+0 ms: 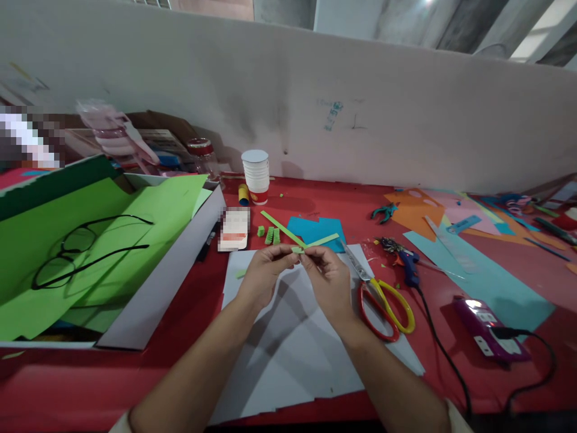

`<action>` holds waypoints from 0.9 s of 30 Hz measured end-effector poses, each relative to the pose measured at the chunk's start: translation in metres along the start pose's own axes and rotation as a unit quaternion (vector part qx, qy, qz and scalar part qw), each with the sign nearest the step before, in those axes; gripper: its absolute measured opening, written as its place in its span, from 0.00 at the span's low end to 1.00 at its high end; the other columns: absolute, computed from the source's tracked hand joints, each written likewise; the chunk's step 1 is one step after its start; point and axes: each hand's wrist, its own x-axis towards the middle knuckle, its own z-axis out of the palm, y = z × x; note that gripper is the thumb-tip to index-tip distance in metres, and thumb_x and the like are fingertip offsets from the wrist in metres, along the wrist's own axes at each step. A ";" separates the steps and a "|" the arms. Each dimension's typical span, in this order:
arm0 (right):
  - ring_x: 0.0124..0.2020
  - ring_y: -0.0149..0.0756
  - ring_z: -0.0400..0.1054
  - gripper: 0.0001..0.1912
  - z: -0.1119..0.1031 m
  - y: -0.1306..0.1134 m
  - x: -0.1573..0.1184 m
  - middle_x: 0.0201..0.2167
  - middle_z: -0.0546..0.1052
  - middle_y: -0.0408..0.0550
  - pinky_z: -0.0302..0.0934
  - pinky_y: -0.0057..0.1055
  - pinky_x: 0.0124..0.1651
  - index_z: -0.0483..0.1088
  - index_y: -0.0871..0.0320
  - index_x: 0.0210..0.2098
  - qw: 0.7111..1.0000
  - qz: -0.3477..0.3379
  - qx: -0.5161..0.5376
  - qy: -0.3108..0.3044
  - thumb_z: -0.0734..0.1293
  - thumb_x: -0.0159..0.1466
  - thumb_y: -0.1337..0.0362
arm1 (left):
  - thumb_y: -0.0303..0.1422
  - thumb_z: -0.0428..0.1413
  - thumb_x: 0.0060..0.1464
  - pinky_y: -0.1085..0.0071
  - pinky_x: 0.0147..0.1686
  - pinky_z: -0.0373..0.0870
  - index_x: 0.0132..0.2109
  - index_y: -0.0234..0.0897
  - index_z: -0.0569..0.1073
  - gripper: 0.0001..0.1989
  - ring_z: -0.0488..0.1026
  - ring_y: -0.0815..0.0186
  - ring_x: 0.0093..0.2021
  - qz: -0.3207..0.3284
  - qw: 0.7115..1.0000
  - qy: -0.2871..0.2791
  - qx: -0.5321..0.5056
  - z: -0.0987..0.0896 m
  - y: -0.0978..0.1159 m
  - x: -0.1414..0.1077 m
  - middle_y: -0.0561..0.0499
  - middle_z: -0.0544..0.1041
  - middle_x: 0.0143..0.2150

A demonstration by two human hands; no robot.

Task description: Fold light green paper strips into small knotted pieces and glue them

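Above white paper sheets (283,337), my left hand (270,267) and my right hand (327,273) meet, fingertips pinched on light green paper strips (297,249). One strip end slants up to the left, another out to the right, and they cross at my fingers. Just beyond lie several small folded green paper pieces (270,235) and a blue paper sheet (318,231). To the right of my right hand rest scissors (378,300) with one red and one yellow handle loop, blades toward the blue sheet.
At left, a box (166,288) holds green sheets and black-framed glasses (67,270). Stacked paper cups (256,177) stand behind. On the right are a glue gun (409,267), pliers (384,212), light blue paper (505,288) and a purple power socket (489,334) with trailing cables.
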 end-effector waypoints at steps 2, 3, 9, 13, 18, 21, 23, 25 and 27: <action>0.35 0.34 0.71 0.07 -0.008 -0.010 0.002 0.34 0.77 0.47 0.65 0.31 0.39 0.71 0.57 0.36 0.995 -0.039 -0.081 -0.034 0.62 0.62 0.64 | 0.29 0.65 0.37 0.75 0.35 0.65 0.28 0.33 0.78 0.07 0.70 0.71 0.30 0.002 1.000 0.010 -0.013 -0.001 0.000 0.002 0.50 0.76 0.27; 0.38 0.35 0.70 0.08 -0.015 -0.016 0.003 0.38 0.77 0.48 0.64 0.32 0.42 0.71 0.56 0.38 0.986 -0.064 -0.138 -0.072 0.62 0.62 0.64 | 0.29 0.66 0.37 0.74 0.36 0.65 0.28 0.33 0.78 0.07 0.71 0.70 0.31 -0.003 1.000 0.012 -0.025 -0.002 0.000 0.002 0.50 0.76 0.28; 0.47 0.48 0.67 0.17 -0.096 -0.022 -0.010 0.45 0.75 0.53 0.59 0.44 0.50 0.70 0.56 0.47 0.872 -0.049 -0.470 -0.130 0.64 0.60 0.57 | 0.29 0.67 0.36 0.76 0.29 0.66 0.25 0.33 0.74 0.08 0.74 0.69 0.29 -0.063 0.989 -0.011 -0.130 -0.003 0.004 0.001 0.50 0.77 0.27; 0.43 0.48 0.70 0.18 -0.135 0.006 -0.030 0.41 0.75 0.56 0.62 0.41 0.43 0.68 0.57 0.49 0.811 0.010 -0.571 -0.129 0.62 0.60 0.61 | 0.25 0.65 0.39 0.79 0.26 0.68 0.25 0.32 0.73 0.07 0.73 0.73 0.25 -0.097 0.975 -0.038 -0.196 -0.002 0.006 -0.002 0.50 0.77 0.27; 0.40 0.44 0.71 0.18 -0.143 0.015 -0.033 0.40 0.76 0.55 0.62 0.35 0.40 0.66 0.58 0.50 0.811 0.100 -0.561 -0.132 0.60 0.61 0.62 | 0.20 0.59 0.47 0.81 0.25 0.69 0.29 0.32 0.74 0.04 0.71 0.74 0.24 -0.130 0.949 -0.051 -0.284 -0.007 0.004 0.001 0.50 0.76 0.26; 0.36 0.42 0.72 0.18 -0.140 0.008 -0.026 0.37 0.77 0.52 0.61 0.31 0.36 0.66 0.58 0.48 0.804 0.155 -0.559 -0.131 0.62 0.58 0.64 | 0.20 0.57 0.49 0.82 0.24 0.69 0.31 0.31 0.74 0.05 0.71 0.75 0.24 -0.130 0.935 -0.053 -0.326 -0.009 0.004 0.003 0.50 0.75 0.25; 0.35 0.43 0.73 0.18 -0.138 0.005 -0.025 0.35 0.78 0.51 0.61 0.31 0.34 0.67 0.59 0.46 0.785 0.157 -0.586 -0.123 0.63 0.56 0.66 | 0.20 0.57 0.49 0.82 0.25 0.70 0.31 0.32 0.74 0.04 0.71 0.75 0.24 -0.126 0.930 -0.053 -0.342 -0.010 0.005 0.004 0.51 0.75 0.25; 0.35 0.45 0.72 0.18 -0.136 0.007 -0.027 0.35 0.77 0.54 0.61 0.33 0.35 0.67 0.60 0.46 0.770 0.119 -0.618 -0.105 0.64 0.55 0.67 | 0.20 0.58 0.48 0.81 0.26 0.70 0.31 0.32 0.74 0.04 0.71 0.75 0.24 -0.120 0.928 -0.052 -0.348 -0.010 0.005 0.004 0.51 0.75 0.25; 0.36 0.48 0.72 0.18 -0.134 0.011 -0.033 0.36 0.77 0.56 0.61 0.37 0.36 0.66 0.61 0.47 0.769 0.075 -0.630 -0.071 0.63 0.57 0.63 | 0.21 0.60 0.46 0.81 0.26 0.70 0.30 0.32 0.74 0.04 0.71 0.75 0.25 -0.110 0.933 -0.044 -0.340 -0.010 0.005 0.005 0.51 0.75 0.25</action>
